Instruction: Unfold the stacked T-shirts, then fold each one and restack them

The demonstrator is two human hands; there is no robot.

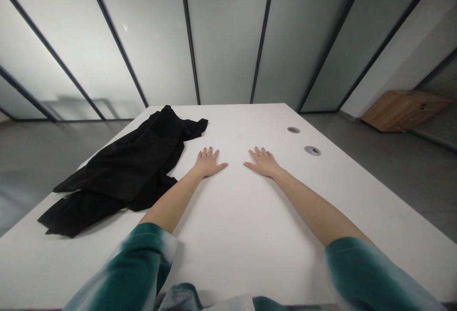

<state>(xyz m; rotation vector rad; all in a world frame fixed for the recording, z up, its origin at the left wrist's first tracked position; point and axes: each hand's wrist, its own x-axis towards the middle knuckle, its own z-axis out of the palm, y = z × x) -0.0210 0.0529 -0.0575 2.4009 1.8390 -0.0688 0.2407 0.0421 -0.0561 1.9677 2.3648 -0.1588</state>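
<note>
My left hand [207,162] lies flat on the white table [246,220], fingers spread, holding nothing. To the right of it, my right hand [263,162] also rests palm down with its fingers apart. A gap of bare tabletop separates the two thumbs. A black cloth item [132,166], perhaps a garment, is spread loosely and crumpled along the table's left side. Its right edge comes close to my left hand and forearm. How the cloth is folded and its exact kind cannot be made out.
Two round cable holes, one farther back [293,130] and one nearer [312,150], sit in the table's right side. Behind the table stands a frosted glass partition [224,35] with dark frames. A wooden cabinet [403,109] is on the floor at the far right.
</note>
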